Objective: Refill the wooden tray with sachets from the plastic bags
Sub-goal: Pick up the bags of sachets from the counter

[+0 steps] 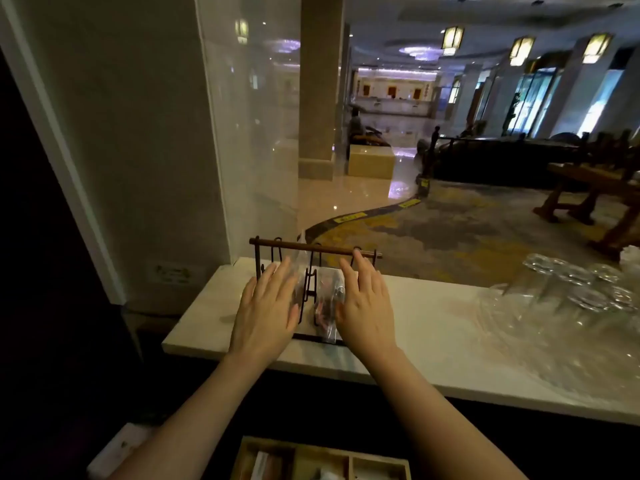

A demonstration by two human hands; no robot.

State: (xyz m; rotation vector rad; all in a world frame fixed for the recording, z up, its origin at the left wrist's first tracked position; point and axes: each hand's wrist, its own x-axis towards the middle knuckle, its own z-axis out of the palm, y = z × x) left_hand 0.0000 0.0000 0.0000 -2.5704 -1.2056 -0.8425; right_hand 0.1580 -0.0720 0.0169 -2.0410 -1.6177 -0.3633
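The tray [320, 460] is waiting at the frame's bottom edge, near the person, below the tabletop [433, 327]. Both hands are reaching flat, fingers spread, gripping nothing: left hand [265, 308] and right hand [363, 301] flanking clear bags [327, 296] by a small rack [313, 251], seemingly to gather them.

A hotel lobby: polished marble floor [346, 199], pillars [320, 81], patterned carpet [467, 237], wall lanterns [453, 39].

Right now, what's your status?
Both hands open: left hand, right hand, flanking plastic bag on rack. Wooden tray below, near. Nothing blocking.
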